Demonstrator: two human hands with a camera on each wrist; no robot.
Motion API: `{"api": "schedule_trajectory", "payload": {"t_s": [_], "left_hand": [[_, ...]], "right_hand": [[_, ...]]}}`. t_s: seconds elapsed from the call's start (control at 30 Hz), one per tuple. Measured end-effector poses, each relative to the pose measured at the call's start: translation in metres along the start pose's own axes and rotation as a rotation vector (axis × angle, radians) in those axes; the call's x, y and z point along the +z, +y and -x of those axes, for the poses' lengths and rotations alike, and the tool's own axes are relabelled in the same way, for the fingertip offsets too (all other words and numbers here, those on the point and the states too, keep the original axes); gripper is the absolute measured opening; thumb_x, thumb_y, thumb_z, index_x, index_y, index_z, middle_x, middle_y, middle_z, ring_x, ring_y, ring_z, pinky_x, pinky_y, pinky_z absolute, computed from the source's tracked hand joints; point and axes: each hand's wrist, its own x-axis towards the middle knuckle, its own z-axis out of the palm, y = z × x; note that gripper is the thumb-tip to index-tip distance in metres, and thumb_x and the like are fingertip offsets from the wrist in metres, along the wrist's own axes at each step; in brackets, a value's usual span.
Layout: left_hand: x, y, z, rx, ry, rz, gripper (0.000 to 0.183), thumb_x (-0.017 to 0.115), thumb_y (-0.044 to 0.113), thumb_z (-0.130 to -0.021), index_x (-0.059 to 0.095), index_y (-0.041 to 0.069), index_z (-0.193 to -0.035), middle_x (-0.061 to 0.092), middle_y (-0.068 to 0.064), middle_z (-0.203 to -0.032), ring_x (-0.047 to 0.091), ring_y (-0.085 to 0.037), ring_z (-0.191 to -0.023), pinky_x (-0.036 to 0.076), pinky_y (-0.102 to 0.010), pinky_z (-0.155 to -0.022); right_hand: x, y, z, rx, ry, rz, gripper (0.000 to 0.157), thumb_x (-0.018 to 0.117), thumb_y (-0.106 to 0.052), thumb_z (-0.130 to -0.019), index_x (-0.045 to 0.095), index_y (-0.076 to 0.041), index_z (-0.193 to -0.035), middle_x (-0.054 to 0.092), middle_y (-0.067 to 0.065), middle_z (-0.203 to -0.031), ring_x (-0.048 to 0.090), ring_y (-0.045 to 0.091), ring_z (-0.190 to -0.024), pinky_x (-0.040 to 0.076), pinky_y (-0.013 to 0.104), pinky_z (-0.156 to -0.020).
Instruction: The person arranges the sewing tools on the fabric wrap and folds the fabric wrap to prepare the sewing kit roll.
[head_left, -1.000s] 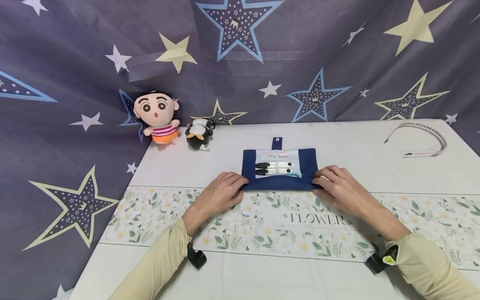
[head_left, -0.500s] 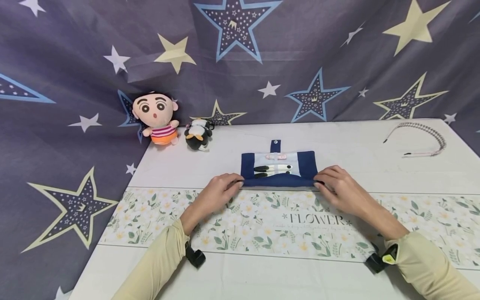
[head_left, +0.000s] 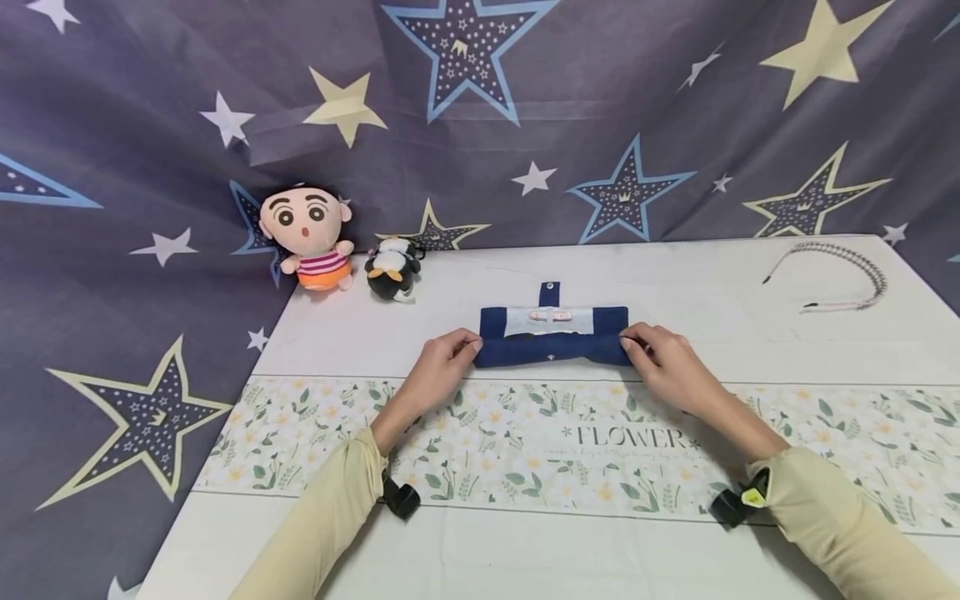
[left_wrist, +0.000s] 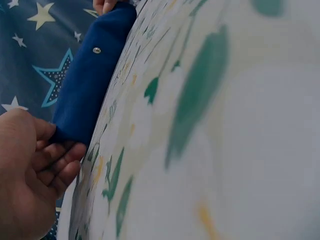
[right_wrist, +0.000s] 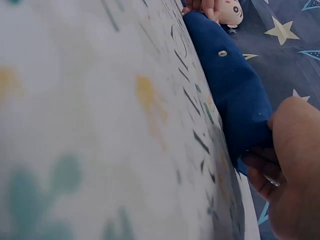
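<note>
A navy cloth roll-up pouch (head_left: pixel 551 348) lies at mid-table with its near part folded up and over. My left hand (head_left: pixel 438 371) pinches the left end of the fold between thumb and fingers, and my right hand (head_left: pixel 671 367) pinches the right end. On the pale inner lining, a small pink item (head_left: pixel 550 316) shows under a strap; the dark-handled tools below it are almost wholly covered by the fold. A strap with a snap (head_left: pixel 550 293) sticks out at the far edge. The matching metal snap (left_wrist: pixel 97 50) shows on the fold's outer face in the left wrist view.
A plush doll (head_left: pixel 306 237) and a plush penguin (head_left: pixel 393 268) stand at the back left. A braided headband (head_left: pixel 843 275) lies at the back right. The white table (head_left: pixel 525 554) carries a flower-print strip (head_left: pixel 487 450), and a star-patterned curtain (head_left: pixel 480 150) hangs behind.
Both hands have lifted the near edge of the pouch and turned it away from me, over the dark-handled tools. Its outer snap has come into view.
</note>
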Motion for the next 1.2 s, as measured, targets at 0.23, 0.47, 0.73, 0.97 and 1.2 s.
{"api": "schedule_trajectory", "payload": {"t_s": [0.23, 0.47, 0.73, 0.97, 1.2], "left_hand": [[0.009, 0.002, -0.011, -0.095, 0.075, 0.033, 0.025, 0.052, 0.016, -0.109, 0.072, 0.002, -0.114, 0.067, -0.004, -0.084, 0.058, -0.018, -0.075, 0.046, -0.034, -0.076], [0.007, -0.001, -0.006, -0.069, 0.029, 0.079, 0.025, 0.06, 0.013, -0.104, 0.068, 0.005, -0.127, 0.065, -0.005, -0.088, 0.052, -0.018, -0.07, 0.044, -0.034, -0.07], [0.004, -0.007, -0.004, -0.041, 0.005, 0.16, 0.023, 0.061, 0.02, -0.106, 0.067, 0.002, -0.119, 0.064, -0.007, -0.081, 0.05, -0.02, -0.07, 0.045, -0.037, -0.078], [0.008, -0.001, -0.016, -0.096, 0.066, 0.102, 0.024, 0.058, 0.023, -0.108, 0.069, 0.002, -0.112, 0.053, -0.002, -0.07, 0.043, -0.018, -0.062, 0.041, -0.036, -0.072], [0.01, 0.007, -0.024, -0.168, 0.065, 0.045, 0.025, 0.058, 0.022, -0.108, 0.069, 0.0, -0.11, 0.068, -0.005, -0.081, 0.057, -0.017, -0.07, 0.046, -0.035, -0.073]], "right_hand": [[0.005, 0.004, -0.005, 0.075, -0.009, -0.055, 0.019, 0.053, -0.004, -0.108, 0.067, 0.006, -0.117, 0.068, 0.013, -0.095, 0.058, 0.018, -0.074, 0.048, 0.036, -0.066], [0.007, 0.005, -0.007, 0.213, -0.043, -0.144, 0.027, 0.05, -0.016, -0.111, 0.066, 0.003, -0.12, 0.067, 0.01, -0.093, 0.054, 0.02, -0.073, 0.045, 0.03, -0.064], [0.007, 0.008, -0.003, 0.269, -0.004, -0.234, 0.026, 0.052, -0.021, -0.111, 0.069, -0.001, -0.112, 0.056, 0.007, -0.076, 0.045, 0.017, -0.062, 0.037, 0.029, -0.057], [0.006, 0.011, -0.003, 0.237, 0.024, -0.188, 0.025, 0.052, -0.017, -0.111, 0.069, 0.002, -0.111, 0.054, 0.005, -0.072, 0.044, 0.017, -0.059, 0.035, 0.029, -0.057], [0.001, 0.009, -0.007, 0.276, -0.013, -0.138, 0.026, 0.052, -0.017, -0.11, 0.069, 0.003, -0.107, 0.05, 0.003, -0.068, 0.041, 0.015, -0.057, 0.034, 0.031, -0.057]]}}
